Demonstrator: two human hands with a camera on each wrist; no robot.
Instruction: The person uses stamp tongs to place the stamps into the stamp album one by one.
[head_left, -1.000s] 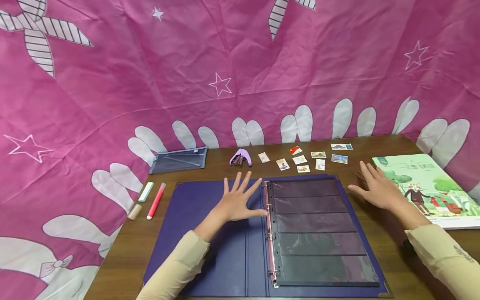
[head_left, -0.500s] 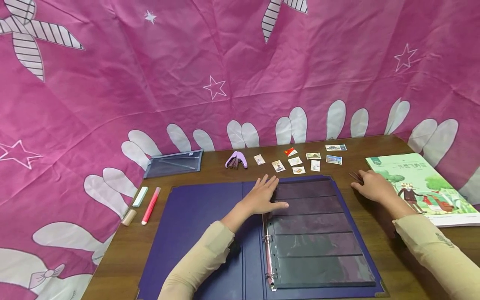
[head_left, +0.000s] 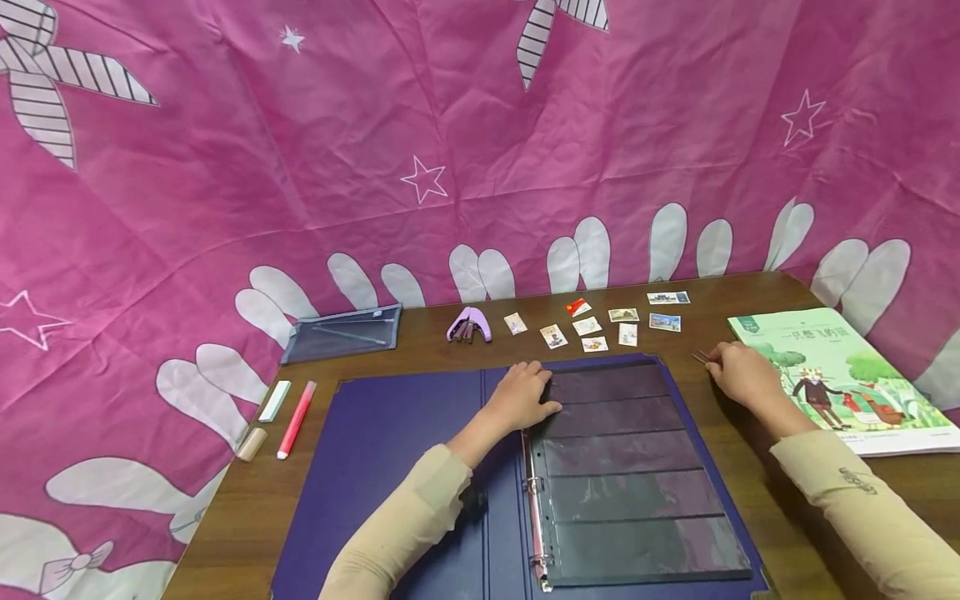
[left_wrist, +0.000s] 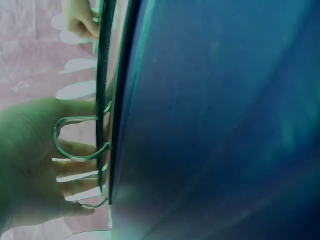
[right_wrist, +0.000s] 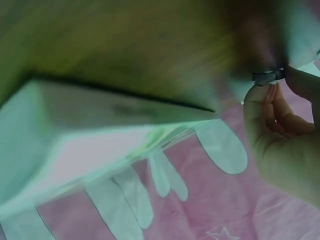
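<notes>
A dark blue ring binder [head_left: 397, 450] lies open on the table, with a black pocket page [head_left: 630, 454] on its right side. My left hand [head_left: 519, 397] rests at the top of the rings, fingers lying over the page's upper left corner. In the left wrist view its fingers extend behind a metal ring [left_wrist: 56, 137]. Beside the green book my right hand [head_left: 742, 375] pinches thin two-pronged tweezers [head_left: 701, 356] between thumb and fingers. Most of the tweezers is hidden by the hand; a dark end of the tweezers [right_wrist: 268, 77] shows in the right wrist view.
Several small stamps [head_left: 587, 326] lie behind the binder. Near them are a purple hole punch [head_left: 469, 323] and a mesh zip pouch [head_left: 342, 333]. A red marker [head_left: 297, 420], a pale green block [head_left: 275, 401] and a tan cylinder [head_left: 252, 444] sit left; a green book [head_left: 840, 375] lies right.
My left hand has moved right, from above the binder's spine onto the page's top corner. The right hand has come down and taken hold of the tweezers. The head view has shifted slightly.
</notes>
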